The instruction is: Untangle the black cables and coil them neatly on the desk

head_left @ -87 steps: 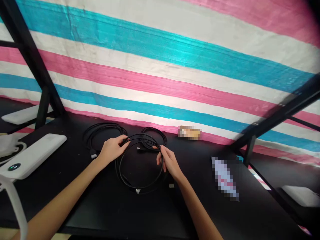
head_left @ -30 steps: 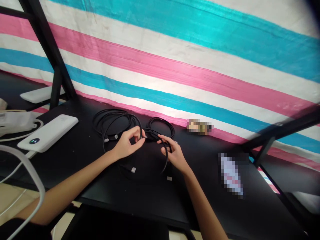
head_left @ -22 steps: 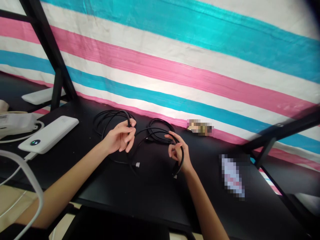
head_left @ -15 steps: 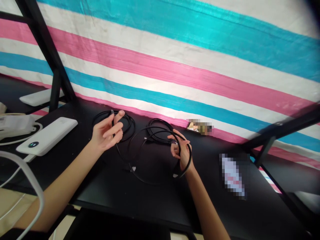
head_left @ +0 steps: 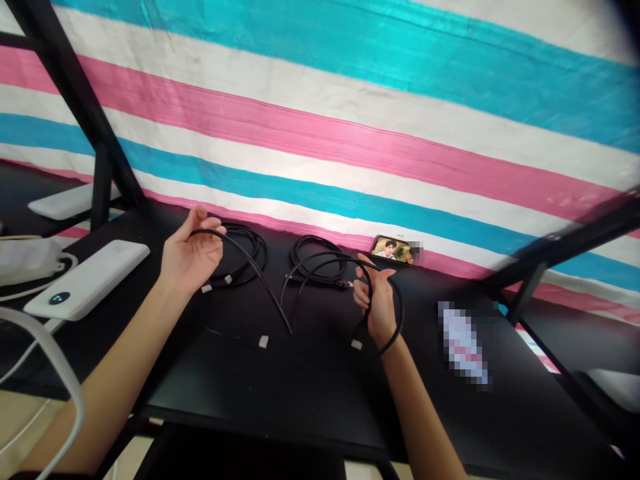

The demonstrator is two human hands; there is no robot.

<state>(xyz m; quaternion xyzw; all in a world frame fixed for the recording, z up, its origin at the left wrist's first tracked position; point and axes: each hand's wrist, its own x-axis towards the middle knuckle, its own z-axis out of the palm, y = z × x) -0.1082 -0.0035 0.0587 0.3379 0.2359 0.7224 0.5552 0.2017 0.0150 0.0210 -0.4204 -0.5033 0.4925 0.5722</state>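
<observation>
A black cable point(head_left: 260, 272) runs between my two hands above the black table point(head_left: 240, 380). My left hand point(head_left: 193, 257) has its fingers closed on one stretch of it, palm turned up. Loops of the same cable are gripped in my right hand point(head_left: 377, 300), some hanging round the wrist. One pale plug point(head_left: 357, 345) shows just below that hand. Another pale plug point(head_left: 263, 342) appears between the hands, on a thin dark cable. Behind my left hand lies a coiled black cable point(head_left: 265, 252). A second black coil point(head_left: 293, 257) rests left of my right hand.
A phone point(head_left: 390, 249) with a lit screen leans at the back against the striped sheet point(head_left: 320, 160). On the left are a white power bank point(head_left: 100, 273) and white cables point(head_left: 65, 373). A blurred-out pale item point(head_left: 465, 343) lies to the right. Black frame bars point(head_left: 75, 100) flank the table.
My left hand has moved left and slightly down, turning palm up and drawing the cable along. My right hand has shifted slightly right, still gripping its loops.
</observation>
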